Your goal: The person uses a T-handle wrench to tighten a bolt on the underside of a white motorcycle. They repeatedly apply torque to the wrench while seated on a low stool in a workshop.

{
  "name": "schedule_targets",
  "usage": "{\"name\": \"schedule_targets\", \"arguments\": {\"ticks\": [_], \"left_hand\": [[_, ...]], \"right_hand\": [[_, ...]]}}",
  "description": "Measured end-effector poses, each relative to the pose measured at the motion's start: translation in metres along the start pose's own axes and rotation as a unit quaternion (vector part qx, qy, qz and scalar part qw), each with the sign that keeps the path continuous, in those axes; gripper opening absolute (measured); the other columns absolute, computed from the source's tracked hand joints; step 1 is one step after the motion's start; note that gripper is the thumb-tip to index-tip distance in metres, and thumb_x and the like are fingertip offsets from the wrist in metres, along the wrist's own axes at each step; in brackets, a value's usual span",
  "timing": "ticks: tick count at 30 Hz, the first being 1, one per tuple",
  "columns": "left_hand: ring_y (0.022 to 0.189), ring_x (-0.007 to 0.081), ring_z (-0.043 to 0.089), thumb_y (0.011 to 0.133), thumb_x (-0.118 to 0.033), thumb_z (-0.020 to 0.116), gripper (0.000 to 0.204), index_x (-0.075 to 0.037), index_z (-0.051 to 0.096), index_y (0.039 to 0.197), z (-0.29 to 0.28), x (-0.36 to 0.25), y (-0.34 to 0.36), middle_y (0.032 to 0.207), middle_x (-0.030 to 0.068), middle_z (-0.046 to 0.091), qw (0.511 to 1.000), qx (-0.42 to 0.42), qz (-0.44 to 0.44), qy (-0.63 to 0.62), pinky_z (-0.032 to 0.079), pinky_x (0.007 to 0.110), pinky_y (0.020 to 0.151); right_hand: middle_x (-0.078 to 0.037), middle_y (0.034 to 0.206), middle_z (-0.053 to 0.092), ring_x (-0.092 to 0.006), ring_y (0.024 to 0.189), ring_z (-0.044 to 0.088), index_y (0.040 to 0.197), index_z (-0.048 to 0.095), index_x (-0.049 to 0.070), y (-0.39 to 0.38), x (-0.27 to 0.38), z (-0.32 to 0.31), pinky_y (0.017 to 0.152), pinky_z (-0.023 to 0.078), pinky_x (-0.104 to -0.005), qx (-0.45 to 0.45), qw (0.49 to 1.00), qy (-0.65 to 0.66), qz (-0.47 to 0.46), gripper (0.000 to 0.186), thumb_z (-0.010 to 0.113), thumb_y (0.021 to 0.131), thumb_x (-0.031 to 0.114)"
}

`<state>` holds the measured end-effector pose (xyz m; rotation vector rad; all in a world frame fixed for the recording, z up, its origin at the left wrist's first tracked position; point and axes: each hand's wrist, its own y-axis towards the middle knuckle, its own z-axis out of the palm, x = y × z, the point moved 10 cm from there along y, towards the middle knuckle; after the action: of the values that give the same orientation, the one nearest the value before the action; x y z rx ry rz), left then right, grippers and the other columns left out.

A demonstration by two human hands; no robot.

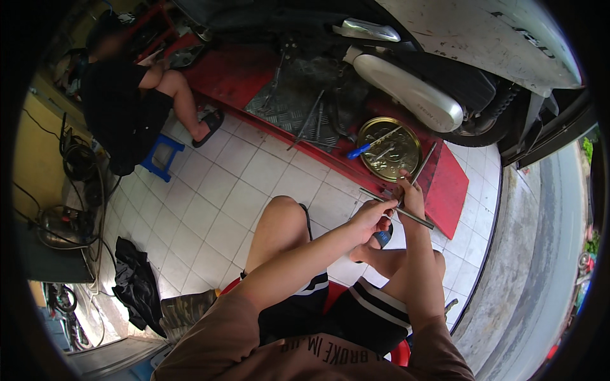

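Note:
A T-handle wrench (417,218), two thin metal bars that meet crosswise, is between my hands above the floor. My left hand (372,217) pinches it near the crossing, with the fingers curled. My right hand (410,193) closes around it beside the left, and one bar slants up past its fingers toward the tray. Just beyond lies a round gold-coloured tray (389,180) on the red platform. In it rest a blue-handled screwdriver (359,151) and a small metal piece (383,155). My fingers partly cover where the bars join.
A motorcycle with a silver cover (406,92) stands on the red platform (292,132). Long metal tools (310,115) lie on its tread plate. At far left, another person (114,95) sits by a blue stool (162,155). Black cloth (135,279) and cables (79,159) lie left.

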<state>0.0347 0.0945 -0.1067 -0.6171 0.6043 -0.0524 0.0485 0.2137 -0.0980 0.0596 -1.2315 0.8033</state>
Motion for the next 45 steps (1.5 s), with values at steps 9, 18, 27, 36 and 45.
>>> {"name": "schedule_targets", "arguments": {"ticks": [9,18,27,36,45], "left_hand": [[0.059,0.0096,0.047,0.086,-0.024,0.07,0.022,-0.013,0.052,0.081,0.004,0.002,0.002,0.064,-0.0041,0.044,0.996,0.041,0.027,-0.068,0.04,0.023,0.057],[0.052,0.0099,0.044,0.091,-0.042,0.061,0.036,-0.011,0.054,0.076,0.021,0.006,-0.014,0.06,-0.0025,0.048,0.997,0.019,0.001,0.073,0.036,0.025,0.049],[0.061,0.008,0.054,0.087,-0.027,0.062,0.02,-0.008,0.059,0.09,0.01,-0.051,-0.018,0.072,0.0005,0.058,0.982,0.023,0.143,0.121,0.04,0.023,0.052],[0.077,0.0297,0.065,0.082,-0.005,0.057,0.013,0.0,0.06,0.093,0.01,-0.101,-0.058,0.078,0.015,0.064,0.749,-0.106,0.368,0.541,0.052,0.041,0.069],[0.1,0.0308,0.059,0.077,-0.008,0.064,0.037,0.004,0.053,0.111,0.038,-0.103,-0.082,0.104,0.0166,0.057,0.591,-0.127,0.466,0.646,0.052,0.04,0.081]], "right_hand": [[0.0,0.059,0.047,-0.0099,0.047,0.043,0.096,0.061,0.002,0.001,-0.01,0.011,0.043,0.034,-0.0251,0.049,0.997,-0.033,0.051,0.013,0.061,0.085,0.008],[-0.001,0.057,0.05,-0.0105,0.046,0.045,0.09,0.063,0.002,-0.005,0.001,0.017,0.043,0.037,-0.0249,0.049,0.991,-0.11,0.064,0.012,0.058,0.086,0.011],[0.001,0.064,0.051,-0.0071,0.057,0.049,0.096,0.065,-0.002,-0.018,0.013,0.051,0.051,0.038,-0.0217,0.185,0.976,-0.111,0.018,0.021,0.056,0.091,0.016],[0.001,0.07,0.051,-0.0079,0.061,0.047,0.095,0.06,0.005,-0.02,0.001,0.051,0.054,0.036,-0.0231,0.173,0.983,0.005,0.064,0.01,0.055,0.093,0.013],[0.002,0.066,0.05,-0.0078,0.054,0.043,0.092,0.061,0.008,0.001,-0.017,0.02,0.052,0.035,-0.0233,0.107,0.989,0.002,0.105,0.012,0.054,0.094,0.018]]}}
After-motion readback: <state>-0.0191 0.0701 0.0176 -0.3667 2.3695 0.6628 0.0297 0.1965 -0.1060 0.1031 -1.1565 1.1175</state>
